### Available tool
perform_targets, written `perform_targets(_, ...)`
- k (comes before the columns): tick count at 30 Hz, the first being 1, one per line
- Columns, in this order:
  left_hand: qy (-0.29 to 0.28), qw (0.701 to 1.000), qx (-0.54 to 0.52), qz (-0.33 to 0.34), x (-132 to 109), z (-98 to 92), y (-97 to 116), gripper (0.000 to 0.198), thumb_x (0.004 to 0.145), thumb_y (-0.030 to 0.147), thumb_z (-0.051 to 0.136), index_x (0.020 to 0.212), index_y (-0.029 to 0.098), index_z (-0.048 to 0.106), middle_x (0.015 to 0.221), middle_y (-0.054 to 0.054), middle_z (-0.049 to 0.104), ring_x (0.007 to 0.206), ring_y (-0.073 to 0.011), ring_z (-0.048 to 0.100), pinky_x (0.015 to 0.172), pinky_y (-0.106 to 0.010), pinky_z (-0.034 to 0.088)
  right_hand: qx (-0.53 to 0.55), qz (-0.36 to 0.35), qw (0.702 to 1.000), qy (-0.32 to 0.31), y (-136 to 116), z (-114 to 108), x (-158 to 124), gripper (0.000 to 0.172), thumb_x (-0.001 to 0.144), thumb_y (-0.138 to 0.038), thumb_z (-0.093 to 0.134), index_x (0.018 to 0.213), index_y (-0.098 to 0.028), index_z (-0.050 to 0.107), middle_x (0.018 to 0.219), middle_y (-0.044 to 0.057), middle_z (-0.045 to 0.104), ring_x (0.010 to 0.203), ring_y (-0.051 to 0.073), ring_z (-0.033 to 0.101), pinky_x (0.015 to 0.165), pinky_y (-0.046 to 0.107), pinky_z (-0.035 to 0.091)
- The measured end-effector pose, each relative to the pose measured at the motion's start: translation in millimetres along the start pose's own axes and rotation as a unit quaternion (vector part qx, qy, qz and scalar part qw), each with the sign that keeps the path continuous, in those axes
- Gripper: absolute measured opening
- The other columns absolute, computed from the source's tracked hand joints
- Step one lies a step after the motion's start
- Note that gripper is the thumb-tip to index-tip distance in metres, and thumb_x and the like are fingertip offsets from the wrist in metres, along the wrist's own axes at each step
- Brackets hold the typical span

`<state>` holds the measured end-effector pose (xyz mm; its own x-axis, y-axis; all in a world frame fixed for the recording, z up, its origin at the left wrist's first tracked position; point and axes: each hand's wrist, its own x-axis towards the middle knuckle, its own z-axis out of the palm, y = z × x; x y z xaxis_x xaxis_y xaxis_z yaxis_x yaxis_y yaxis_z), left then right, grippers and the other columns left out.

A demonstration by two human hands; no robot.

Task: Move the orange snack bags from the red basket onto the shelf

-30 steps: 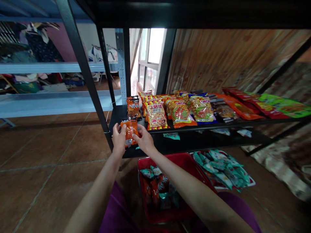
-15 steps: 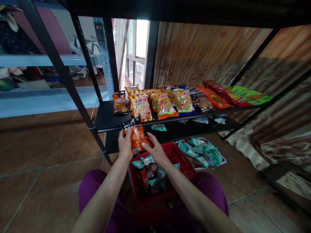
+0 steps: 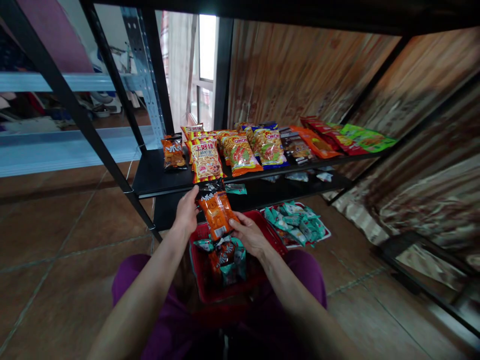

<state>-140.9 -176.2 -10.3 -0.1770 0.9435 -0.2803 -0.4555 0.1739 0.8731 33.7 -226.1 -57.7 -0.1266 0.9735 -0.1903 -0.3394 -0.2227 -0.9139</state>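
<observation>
I've got left hand (image 3: 187, 210) and right hand (image 3: 248, 234) clamped on an orange bag (image 3: 217, 212); matching bag (image 3: 174, 153) already on the shelf (image 3: 150, 172), more left in red basket (image 3: 268, 235).

Near me stands a black metal shelving unit with slim uprights (image 3: 153, 172), and off to its left a pale-blue metal rack with a perforated post (image 3: 60, 155) shows a dull pink-purple panel (image 3: 56, 35) behind it. Beyond the black unit, daylight glares white through a tall pale-framed window (image 3: 207, 47) beside a thin whitish curtain (image 3: 177, 70), while a brown-and-beige striped drape (image 3: 285, 75) hangs in folds towards the right. Underfoot, large reddish-brown floor tiles (image 3: 45, 295) with pale joints turn greyer at lower right.
</observation>
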Motion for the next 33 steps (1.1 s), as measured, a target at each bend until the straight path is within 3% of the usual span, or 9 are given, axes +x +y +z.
perform_targets(4, 0.015, 1.0, -0.02, -0.009, 1.6, 2.2, 1.6, 0.027, 0.064, 0.036, 0.07, 0.082, 0.019, 0.061, 0.09, -0.003, 0.068, 0.073, -0.0138, 0.061, 0.063, -0.025, 0.041, 0.011, 0.001, 1.0, 0.009, -2.8, -4.8, -1.6, 0.042, 0.058, -0.034, 0.081, 0.097, -0.023, 0.067, 0.089, 0.001, 0.071, 0.069, 0.014, 0.064, 0.06, 0.026, 0.052)
perform_targets(7, 0.045, 0.996, -0.07, -0.011, 2.1, 4.7, 1.0, 0.016, 0.067, 0.027, 0.067, 0.078, 0.018, 0.058, 0.085, -0.001, 0.066, 0.066, -0.0106, 0.057, 0.061, -0.024, 0.041, 0.082, -0.024, 0.995, 0.058, 4.3, -6.0, -1.0, 0.046, 0.056, -0.034, 0.084, 0.098, -0.026, 0.065, 0.095, 0.0, 0.07, 0.078, 0.015, 0.066, 0.069, 0.029, 0.055)
perform_targets(11, 0.071, 0.991, -0.11, -0.012, 0.9, 9.6, 0.7, 0.011, 0.069, 0.02, 0.067, 0.074, 0.018, 0.057, 0.075, 0.001, 0.064, 0.06, -0.0093, 0.055, 0.058, -0.023, 0.041, 0.181, -0.01, 0.979, 0.094, 22.6, -4.4, -4.3, 0.038, 0.047, -0.03, 0.089, 0.074, -0.025, 0.062, 0.086, -0.002, 0.071, 0.082, 0.014, 0.067, 0.082, 0.028, 0.054)
perform_targets(15, 0.089, 0.987, -0.136, -0.009, -2.7, 15.8, 1.1, 0.013, 0.067, 0.017, 0.069, 0.07, 0.016, 0.056, 0.067, 0.002, 0.061, 0.055, -0.0087, 0.054, 0.054, -0.022, 0.039, 0.206, 0.046, 0.975, 0.065, 35.6, 1.4, -11.5, 0.039, 0.047, -0.025, 0.09, 0.066, -0.021, 0.056, 0.071, -0.004, 0.069, 0.068, 0.01, 0.065, 0.074, 0.025, 0.054)
perform_targets(20, 0.091, 0.987, -0.133, -0.022, -1.4, 16.0, 6.1, 0.009, 0.069, 0.014, 0.066, 0.07, 0.016, 0.058, 0.064, 0.002, 0.062, 0.052, -0.008, 0.054, 0.051, -0.021, 0.037, 0.222, 0.046, 0.97, 0.087, 35.5, 7.1, -14.8, 0.04, 0.047, -0.023, 0.09, 0.072, -0.021, 0.059, 0.069, -0.005, 0.07, 0.064, 0.009, 0.065, 0.065, 0.022, 0.052)
perform_targets(22, 0.051, 0.992, -0.112, -0.034, 0.5, 12.0, 12.2, 0.009, 0.068, 0.014, 0.067, 0.073, 0.015, 0.06, 0.066, 0.001, 0.064, 0.054, -0.009, 0.056, 0.052, -0.021, 0.04, 0.216, 0.038, 0.971, 0.096, 32.9, 7.3, -15.5, 0.042, 0.046, -0.023, 0.09, 0.079, -0.021, 0.063, 0.073, -0.004, 0.071, 0.065, 0.01, 0.065, 0.062, 0.021, 0.052)
perform_targets(26, -0.103, 0.993, -0.019, -0.057, 4.0, 0.7, 30.3, 0.02, 0.06, 0.019, 0.076, 0.077, 0.014, 0.067, 0.074, -0.003, 0.069, 0.062, -0.0128, 0.061, 0.058, -0.025, 0.047, 0.197, 0.012, 0.975, 0.103, 28.4, 5.2, -19.1, 0.039, 0.049, -0.023, 0.088, 0.082, -0.022, 0.066, 0.075, -0.004, 0.072, 0.066, 0.011, 0.066, 0.06, 0.021, 0.052)
perform_targets(28, -0.15, 0.985, 0.048, -0.065, 5.4, -3.5, 39.0, 0.026, 0.056, 0.021, 0.08, 0.078, 0.013, 0.07, 0.075, -0.005, 0.069, 0.063, -0.0133, 0.061, 0.059, -0.025, 0.047, 0.192, -0.003, 0.977, 0.098, 27.3, 4.2, -21.5, 0.038, 0.051, -0.022, 0.087, 0.083, -0.022, 0.066, 0.078, -0.003, 0.072, 0.068, 0.012, 0.066, 0.061, 0.023, 0.053)
perform_targets(33, -0.174, 0.974, 0.144, -0.019, 7.2, -4.4, 49.9, 0.032, 0.05, 0.028, 0.084, 0.077, 0.015, 0.072, 0.071, -0.004, 0.069, 0.062, -0.0124, 0.059, 0.057, -0.023, 0.043, 0.168, -0.016, 0.981, 0.1, 27.2, 4.4, -24.7, 0.037, 0.053, -0.024, 0.085, 0.086, -0.022, 0.067, 0.079, -0.003, 0.072, 0.067, 0.012, 0.066, 0.06, 0.023, 0.053)
